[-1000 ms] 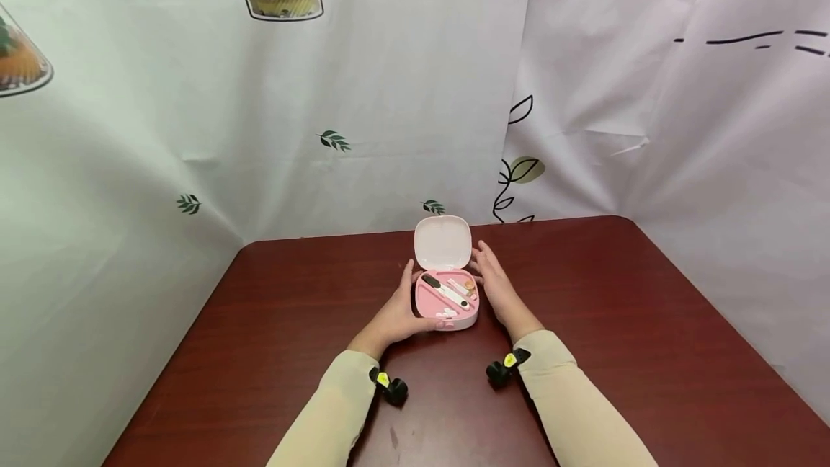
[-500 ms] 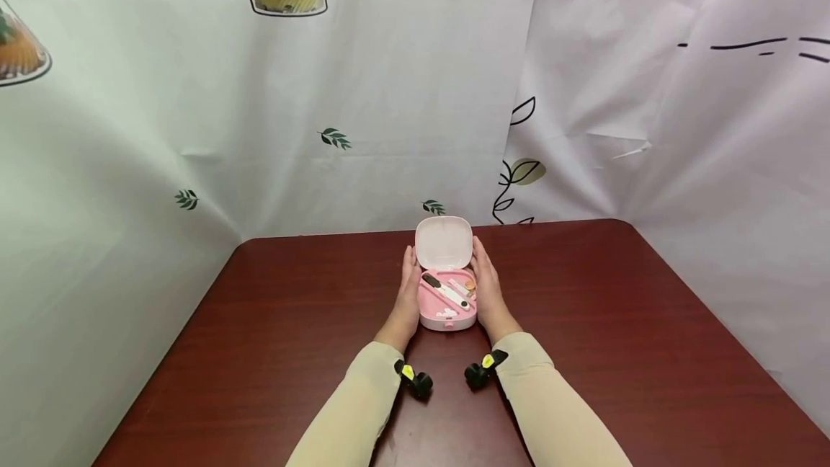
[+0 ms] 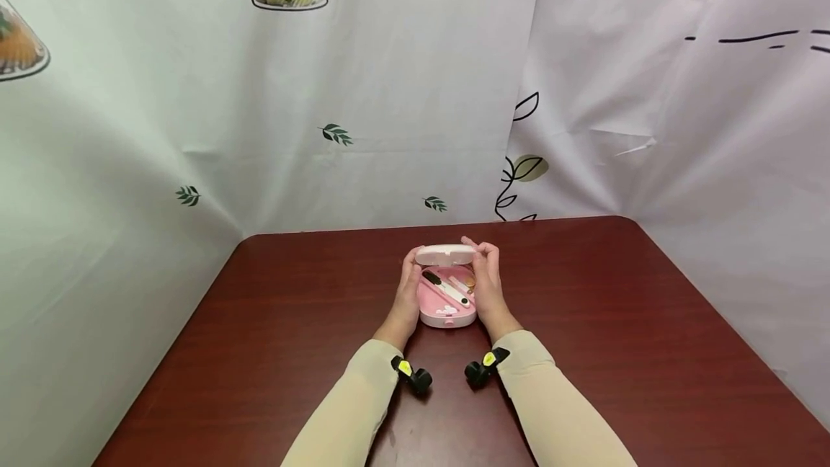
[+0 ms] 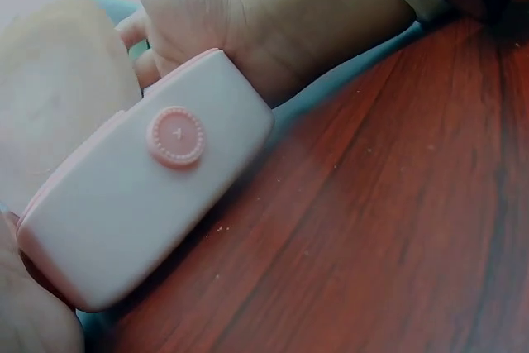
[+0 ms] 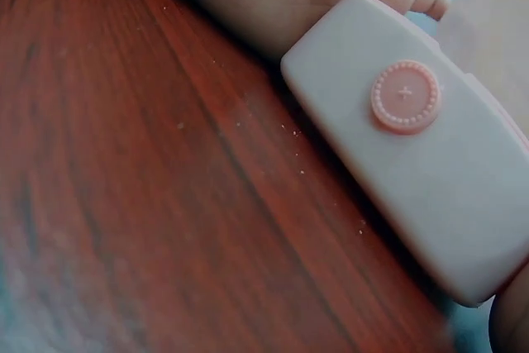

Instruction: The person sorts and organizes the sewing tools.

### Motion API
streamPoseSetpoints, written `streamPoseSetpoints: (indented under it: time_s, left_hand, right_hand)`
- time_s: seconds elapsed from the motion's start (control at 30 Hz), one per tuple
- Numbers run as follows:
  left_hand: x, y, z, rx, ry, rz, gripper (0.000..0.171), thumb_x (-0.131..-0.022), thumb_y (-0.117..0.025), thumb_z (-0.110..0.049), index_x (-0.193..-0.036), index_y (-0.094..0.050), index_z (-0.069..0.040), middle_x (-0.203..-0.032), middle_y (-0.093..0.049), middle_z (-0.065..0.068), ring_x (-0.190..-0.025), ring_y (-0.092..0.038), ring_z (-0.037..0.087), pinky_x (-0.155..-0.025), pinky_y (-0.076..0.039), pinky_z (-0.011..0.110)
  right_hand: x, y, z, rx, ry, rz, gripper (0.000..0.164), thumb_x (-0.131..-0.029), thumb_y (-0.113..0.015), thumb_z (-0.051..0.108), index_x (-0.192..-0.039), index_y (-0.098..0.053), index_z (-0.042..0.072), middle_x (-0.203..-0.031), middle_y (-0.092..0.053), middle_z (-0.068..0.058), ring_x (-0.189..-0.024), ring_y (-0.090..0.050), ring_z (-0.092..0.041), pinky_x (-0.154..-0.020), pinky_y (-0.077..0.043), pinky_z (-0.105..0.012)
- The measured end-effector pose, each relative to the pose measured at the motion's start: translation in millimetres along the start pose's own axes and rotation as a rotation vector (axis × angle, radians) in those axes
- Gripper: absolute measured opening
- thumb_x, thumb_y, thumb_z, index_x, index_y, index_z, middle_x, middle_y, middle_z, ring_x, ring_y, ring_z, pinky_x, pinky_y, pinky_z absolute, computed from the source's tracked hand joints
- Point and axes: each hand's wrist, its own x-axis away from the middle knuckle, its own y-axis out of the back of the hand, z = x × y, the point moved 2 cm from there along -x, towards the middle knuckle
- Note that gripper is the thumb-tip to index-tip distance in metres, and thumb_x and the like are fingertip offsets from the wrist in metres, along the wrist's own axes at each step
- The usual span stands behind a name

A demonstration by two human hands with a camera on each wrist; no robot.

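Observation:
A small pink and white case [image 3: 447, 322] stands on the table with its lid [image 3: 444, 256] partly lowered over the pink tray. My left hand [image 3: 405, 301] lies along the case's left side and holds the lid's left edge. On the other side my right hand [image 3: 489, 294] grips the lid's right edge, its fingers bent over it. A slim white tool with a dark end [image 3: 454, 292] lies diagonally inside, near small white pieces [image 3: 446, 310]. In both wrist views a round pink button-shaped clasp [image 4: 176, 136] shows on the white front.
The reddish-brown wooden table [image 3: 292, 337] extends around the case. Behind it hangs a pale curtain [image 3: 389, 92] with leaf and jar prints, close to the table's far edge. A black wrist camera [image 3: 415, 378] is worn on each sleeve.
Both hands have come in against the case's sides, the left thumb leaving its front. The lid, upright before, has tilted forward and down between the hands.

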Motion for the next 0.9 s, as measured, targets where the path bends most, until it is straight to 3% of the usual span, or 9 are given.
streamPoseSetpoints:
  time_s: [0.07,0.23,0.43,0.57,0.7,0.8,0.9]
  left_hand:
    - [0.3,-1.4,-2.5,-0.022,0.011,0.002,0.048,-0.111,-0.024,-0.032,-0.153,-0.027,-0.01,-0.153,-0.034,0.016,-0.144,-0.028,0.028,-0.121,-0.016,0.049]
    - [0.9,-3.7,-4.4,-0.049,0.048,-0.009,0.046,-0.112,-0.026,-0.033,-0.151,-0.034,-0.01,-0.155,-0.034,0.016,-0.144,-0.03,0.027,-0.121,-0.018,0.048]
    - [0.1,-2.6,-1.8,-0.05,0.105,0.006,0.047,-0.111,-0.035,-0.028,-0.155,-0.034,-0.013,-0.162,-0.029,0.012,-0.149,-0.025,0.028,-0.121,-0.018,0.049]
    - [0.4,3.2,-9.0,-0.08,0.141,0.073,0.053,-0.107,-0.045,-0.022,-0.158,-0.032,-0.011,-0.164,-0.026,0.015,-0.15,-0.023,0.032,-0.121,-0.018,0.053]
    - [3.1,12.1,-29.1,-0.208,0.125,0.173,0.058,-0.106,-0.05,-0.016,-0.159,-0.029,-0.006,-0.165,-0.024,0.018,-0.152,-0.018,0.035,-0.121,-0.016,0.056]
    - [5.4,18.6,-40.1,-0.291,0.117,0.22,0.064,-0.104,-0.055,-0.019,-0.159,-0.026,-0.004,-0.165,-0.022,0.018,-0.153,-0.015,0.036,-0.12,-0.014,0.059]
    - [6.3,24.6,-41.9,-0.333,0.145,0.242,0.069,-0.103,-0.058,-0.022,-0.161,-0.022,-0.006,-0.165,-0.021,0.018,-0.152,-0.016,0.037,-0.12,-0.015,0.061]
  right_hand:
    - [0,1,2,0.0,-0.009,0.04,0.012,-0.108,-0.032,0.012,-0.116,-0.034,0.002,-0.154,-0.038,-0.029,-0.141,-0.035,-0.042,-0.108,-0.032,-0.026]
    - [-3,6,-15,0.001,-0.023,0.101,0.037,-0.107,-0.031,0.013,-0.134,-0.032,-0.012,-0.156,-0.032,-0.029,-0.146,-0.026,-0.042,-0.109,-0.03,-0.021]
    - [-5,14,-37,0.056,0.023,0.176,0.055,-0.098,-0.033,0.021,-0.145,-0.033,-0.007,-0.154,-0.03,-0.026,-0.146,-0.025,-0.04,-0.11,-0.026,-0.027]
    - [-6,20,-42,0.093,0.03,0.238,0.062,-0.093,-0.039,0.028,-0.147,-0.033,-0.002,-0.151,-0.03,-0.029,-0.138,-0.033,-0.033,-0.108,-0.027,-0.025]
    - [-6,25,-41,0.124,0.018,0.287,0.063,-0.092,-0.04,0.023,-0.148,-0.033,-0.004,-0.149,-0.032,-0.033,-0.13,-0.035,-0.031,-0.104,-0.029,-0.02]
    - [-5,28,-40,0.162,0.013,0.32,0.059,-0.096,-0.04,0.017,-0.151,-0.033,-0.004,-0.152,-0.031,-0.032,-0.136,-0.032,-0.033,-0.111,-0.025,-0.028]
    - [-4,31,-38,0.197,0.007,0.351,0.057,-0.1,-0.042,0.015,-0.154,-0.031,-0.002,-0.156,-0.029,-0.031,-0.144,-0.026,-0.036,-0.119,-0.017,-0.046]
